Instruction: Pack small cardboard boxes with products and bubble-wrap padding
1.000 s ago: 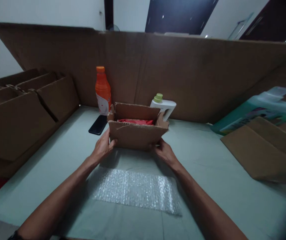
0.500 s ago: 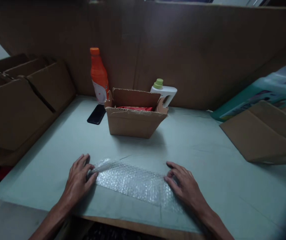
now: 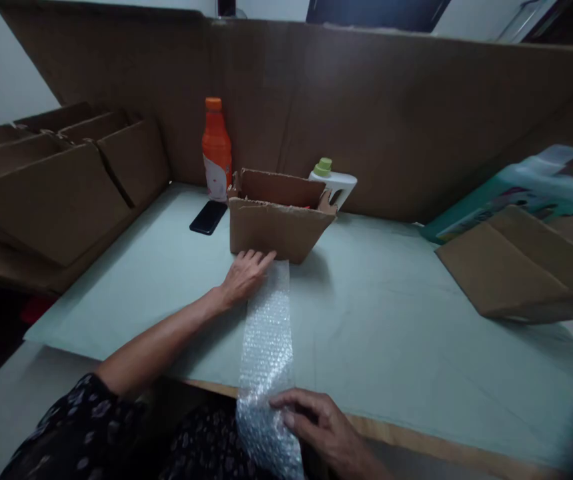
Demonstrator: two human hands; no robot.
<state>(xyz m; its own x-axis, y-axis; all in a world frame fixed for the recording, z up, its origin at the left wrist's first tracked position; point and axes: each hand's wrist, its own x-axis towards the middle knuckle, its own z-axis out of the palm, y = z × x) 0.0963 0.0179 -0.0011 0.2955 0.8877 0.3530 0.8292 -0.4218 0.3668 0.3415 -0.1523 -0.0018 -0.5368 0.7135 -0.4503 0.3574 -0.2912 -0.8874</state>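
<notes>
A strip of clear bubble wrap (image 3: 269,340) runs lengthwise from near the box down over the table's front edge. My left hand (image 3: 247,275) lies on its far left corner, fingers stretched forward to the foot of the cardboard box (image 3: 273,230). At the near end, my right hand (image 3: 323,423) touches the wrap's right edge, its index finger reaching over the plastic and its thumb apart below. The open-topped box has torn upper edges; a bit of something red shows inside.
An orange bottle (image 3: 217,150) and a black phone (image 3: 208,218) are left of the box. Behind it stands a white, green-capped jug (image 3: 342,181). Cardboard bins (image 3: 51,200) line the left; at right, a teal jug (image 3: 486,193) leans behind a cardboard box (image 3: 511,267).
The bubble wrap has turned from lying crosswise to lengthwise. My left hand has moved forward to the box; my right hand has come back towards me. The view has shifted slightly.
</notes>
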